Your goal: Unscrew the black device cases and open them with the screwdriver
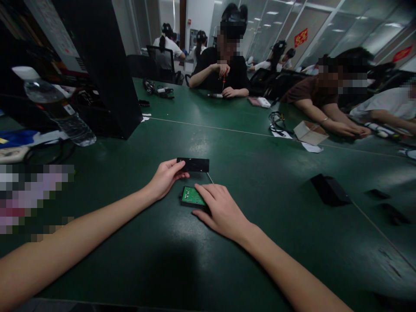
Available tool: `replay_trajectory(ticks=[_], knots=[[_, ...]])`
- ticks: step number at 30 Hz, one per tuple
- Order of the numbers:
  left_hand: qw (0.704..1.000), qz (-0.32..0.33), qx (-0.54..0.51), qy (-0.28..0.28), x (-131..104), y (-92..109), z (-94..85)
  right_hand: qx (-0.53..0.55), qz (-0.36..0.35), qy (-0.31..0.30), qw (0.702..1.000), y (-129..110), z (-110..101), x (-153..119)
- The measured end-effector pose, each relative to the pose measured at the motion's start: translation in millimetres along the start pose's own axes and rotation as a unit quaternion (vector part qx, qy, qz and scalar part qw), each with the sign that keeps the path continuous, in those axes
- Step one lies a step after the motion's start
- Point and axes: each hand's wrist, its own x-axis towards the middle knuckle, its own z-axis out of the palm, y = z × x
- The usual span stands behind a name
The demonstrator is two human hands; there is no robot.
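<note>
My left hand pinches the left end of a flat black cover, thumb on top, and holds it above the table. Just below and to the right, a shallow black case carrying a green circuit board rests on the table. My right hand lies over the case's right end, fingers on the far side and thumb on the near side, hiding that part. A thin pale rod or cable shows between the cover and my right hand; its ends are hidden.
The green table spreads around my hands. A water bottle and a black upright panel stand at the left. Rightward lie a black block and an open box. Across the table, a person holds a red-handled screwdriver.
</note>
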Motion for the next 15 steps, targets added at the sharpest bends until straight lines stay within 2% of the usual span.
replay_trajectory(ticks=[4, 8, 11, 13, 15], knots=[[1.0, -0.001, 0.0, 0.008, 0.1, 0.8, 1.8, -0.015, -0.001, -0.028, 0.999, -32.9, -2.4, 3.5], [1.0, 0.004, 0.003, -0.003, 0.7, 1.8, 1.6, 0.026, 0.002, -0.02, 0.999, -48.9, -30.4, -18.3], [1.0, 0.004, -0.002, 0.003, 1.3, 2.2, 0.2, 0.008, 0.1, 0.036, 0.994, -26.7, -61.9, -66.4], [1.0, 0.005, -0.009, 0.01, 1.5, 1.8, -0.6, -0.069, 0.194, 0.095, 0.974, 6.4, -84.6, -115.2], [1.0, 0.006, -0.01, 0.009, 1.8, 0.7, -0.9, -0.156, 0.287, 0.127, 0.936, 46.7, -106.6, -172.1]])
